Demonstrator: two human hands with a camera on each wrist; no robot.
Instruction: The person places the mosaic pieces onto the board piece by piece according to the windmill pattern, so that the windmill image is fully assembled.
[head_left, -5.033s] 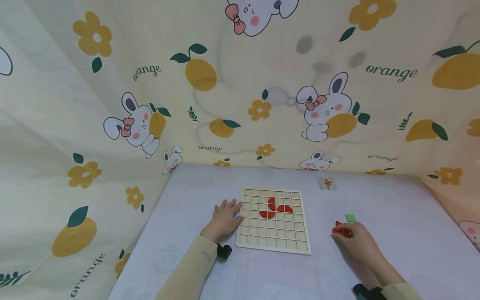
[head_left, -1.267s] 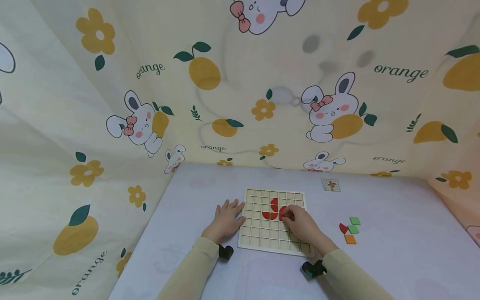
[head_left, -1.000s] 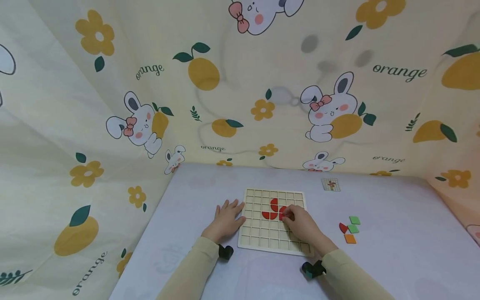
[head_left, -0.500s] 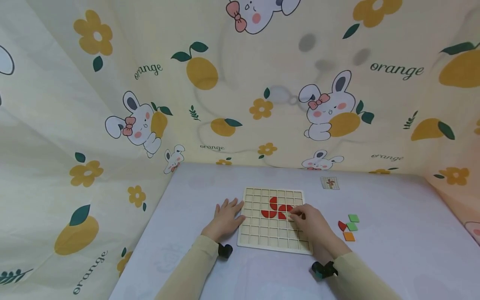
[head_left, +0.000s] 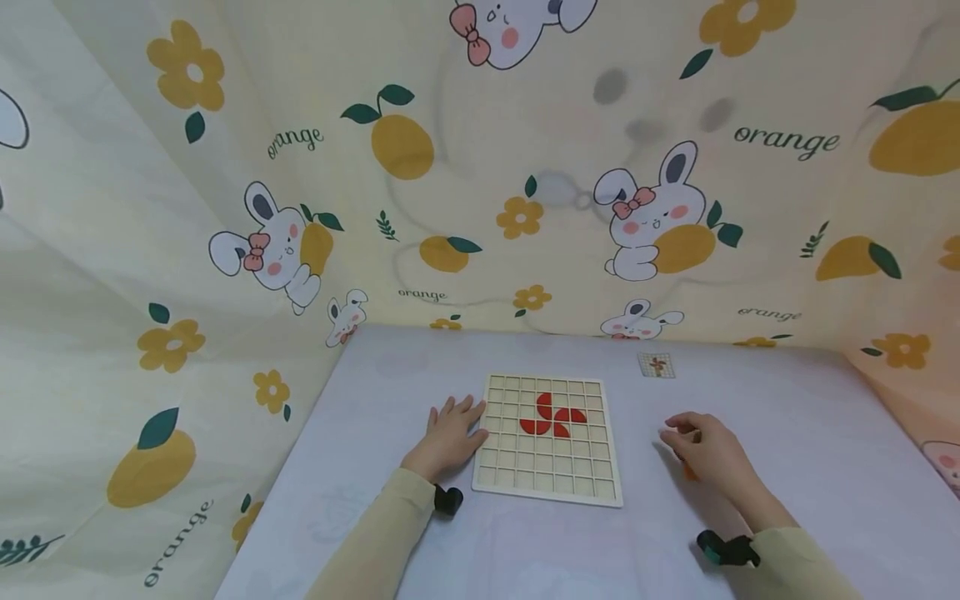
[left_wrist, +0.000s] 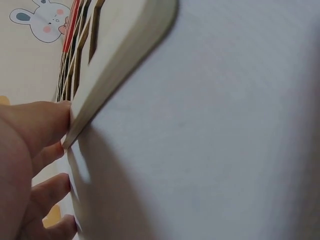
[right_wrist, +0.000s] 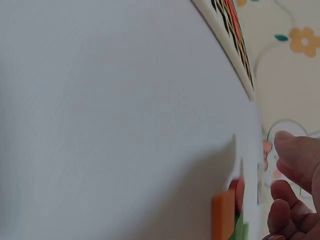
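A pale wooden grid board (head_left: 547, 500) lies on the table, with red quarter-round pieces (head_left: 534, 427) set in a pinwheel shape in its cells. My left hand (head_left: 444, 440) rests at the board's left edge, fingers spread; the left wrist view shows thumb and fingertip against its side. To the right of the board, my right hand (head_left: 708, 458) hovers over the loose pieces, fingers loosely bent and holding nothing. Under it, the right wrist view shows an orange square tile (right_wrist: 223, 216), a red piece (right_wrist: 239, 192) and green tiles (right_wrist: 242, 229). In the head view the hand hides most of them.
A small card (head_left: 657, 365) with a grid and a flower-like picture lies behind, right of the board. The white table (head_left: 420, 542) meets a printed cloth backdrop (head_left: 480, 183) with rabbits and oranges along its back and sides.
A red quarter-round piece now completes the pinwheel's lower right, set there by my right hand. That hand let go and moved right to the loose pieces. My left hand stayed at the board.
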